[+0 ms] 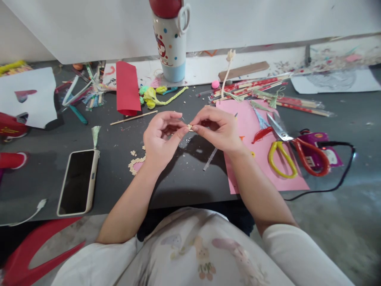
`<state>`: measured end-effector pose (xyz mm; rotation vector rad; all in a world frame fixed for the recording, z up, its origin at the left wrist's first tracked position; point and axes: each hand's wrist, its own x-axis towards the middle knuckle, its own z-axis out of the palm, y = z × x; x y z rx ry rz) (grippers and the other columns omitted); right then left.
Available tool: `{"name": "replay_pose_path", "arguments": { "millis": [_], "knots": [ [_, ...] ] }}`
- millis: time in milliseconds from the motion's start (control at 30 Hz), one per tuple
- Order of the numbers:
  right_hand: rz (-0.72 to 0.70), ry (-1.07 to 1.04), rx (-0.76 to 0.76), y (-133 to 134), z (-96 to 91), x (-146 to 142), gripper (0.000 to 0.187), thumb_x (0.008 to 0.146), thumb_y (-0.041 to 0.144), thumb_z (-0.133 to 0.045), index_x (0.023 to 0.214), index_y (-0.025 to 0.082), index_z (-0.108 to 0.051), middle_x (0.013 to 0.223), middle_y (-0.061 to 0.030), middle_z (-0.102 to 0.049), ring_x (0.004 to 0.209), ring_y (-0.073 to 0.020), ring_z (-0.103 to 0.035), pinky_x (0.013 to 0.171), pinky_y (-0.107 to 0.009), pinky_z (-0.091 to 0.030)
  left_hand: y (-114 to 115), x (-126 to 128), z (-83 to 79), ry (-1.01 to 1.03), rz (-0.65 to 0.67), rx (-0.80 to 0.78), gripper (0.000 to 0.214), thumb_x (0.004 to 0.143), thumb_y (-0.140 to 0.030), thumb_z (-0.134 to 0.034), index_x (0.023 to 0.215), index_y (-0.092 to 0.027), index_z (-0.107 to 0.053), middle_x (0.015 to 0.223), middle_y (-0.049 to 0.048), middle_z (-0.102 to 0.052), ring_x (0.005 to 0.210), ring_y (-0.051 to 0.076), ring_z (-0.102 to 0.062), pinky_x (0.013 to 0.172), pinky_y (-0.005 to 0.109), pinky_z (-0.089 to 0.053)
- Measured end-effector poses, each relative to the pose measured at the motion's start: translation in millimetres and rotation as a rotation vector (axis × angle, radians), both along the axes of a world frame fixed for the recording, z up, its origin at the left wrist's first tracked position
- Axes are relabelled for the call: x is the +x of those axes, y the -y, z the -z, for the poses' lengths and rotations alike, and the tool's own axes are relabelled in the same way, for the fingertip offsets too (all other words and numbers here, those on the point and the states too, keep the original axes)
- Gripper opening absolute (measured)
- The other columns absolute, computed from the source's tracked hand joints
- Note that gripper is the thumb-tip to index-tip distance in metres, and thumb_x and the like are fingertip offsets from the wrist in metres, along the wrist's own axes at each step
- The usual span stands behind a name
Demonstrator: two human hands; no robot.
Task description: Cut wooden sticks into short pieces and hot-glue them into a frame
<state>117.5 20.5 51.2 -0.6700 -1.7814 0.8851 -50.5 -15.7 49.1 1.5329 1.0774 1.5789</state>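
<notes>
Over the middle of the dark table, my left hand [163,135] and my right hand [216,129] meet fingertip to fingertip. Both pinch a tiny cream-coloured beaded cluster [189,126], partly hidden by the fingers. A thin thread-like or needle-like line rises by the left fingertips; I cannot tell which it is. Beside my left wrist lies a curved string of small cream pieces [133,163] bordering something pink, partly covered by my forearm. One loose small cluster [133,153] sits just above it. Under my hands are small shiny bits [188,140].
A phone [77,182] lies on the left. Scissors [284,137] with yellow and red handles rest on pink paper [238,174] at right, near a black cable [342,182]. Behind stand a bottle [171,43], a red paper piece [127,87], yellow yarn [151,97] and wrapped sticks [253,86].
</notes>
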Motion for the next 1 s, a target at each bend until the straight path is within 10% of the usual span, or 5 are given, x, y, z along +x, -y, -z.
{"name": "replay_pose_path", "arguments": {
  "millis": [1000],
  "knots": [
    [0.050, -0.051, -0.014, 2.1, 5.0, -7.3, 0.022, 0.077, 0.040, -0.070, 0.077, 0.018, -0.067, 0.074, -0.0015, -0.064, 0.067, -0.0100, -0.055, 0.059, -0.025, -0.044, 2.9, 0.0, 5.2, -0.188, -0.138, 0.201, 0.022, 0.075, -0.027, -0.074, 0.093, -0.022, -0.062, 0.085, -0.0022, -0.068, 0.077, 0.010, -0.067, 0.070, 0.024, -0.058]
  ]
}}
